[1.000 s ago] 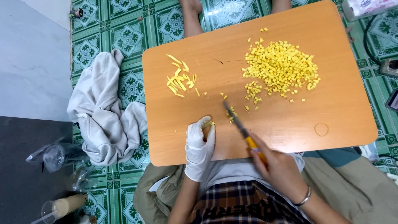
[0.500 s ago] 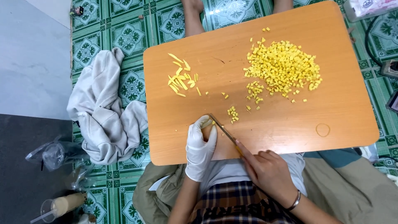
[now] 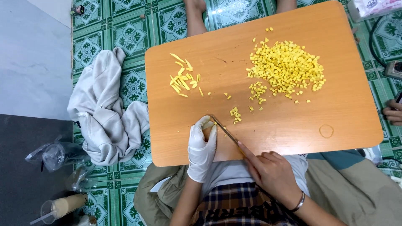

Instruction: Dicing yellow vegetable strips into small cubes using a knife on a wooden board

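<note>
My left hand point(image 3: 202, 144), in a white glove, pinches a small yellow strip point(image 3: 208, 124) against the orange wooden table point(image 3: 335, 113) near its front edge. My right hand point(image 3: 272, 171) grips a knife point(image 3: 225, 130) whose blade tip rests beside the gloved fingertips. A big pile of small yellow cubes point(image 3: 287, 67) lies at the table's far right. A few cut cubes point(image 3: 235, 114) sit just right of the blade. Uncut yellow strips point(image 3: 184, 77) lie at the far left.
A crumpled grey hoodie point(image 3: 106, 113) lies on the green patterned floor mat left of the table. Plastic bags point(image 3: 54, 155) and a cup with a straw point(image 3: 63, 206) sit lower left. Another person's feet point(image 3: 197, 12) show beyond the table, and someone's fingers point(image 3: 391, 113) at the right edge.
The knife has swung left from the small cut cubes to the strip under my gloved fingers. My right hand drew back toward my body. My left hand stayed put.
</note>
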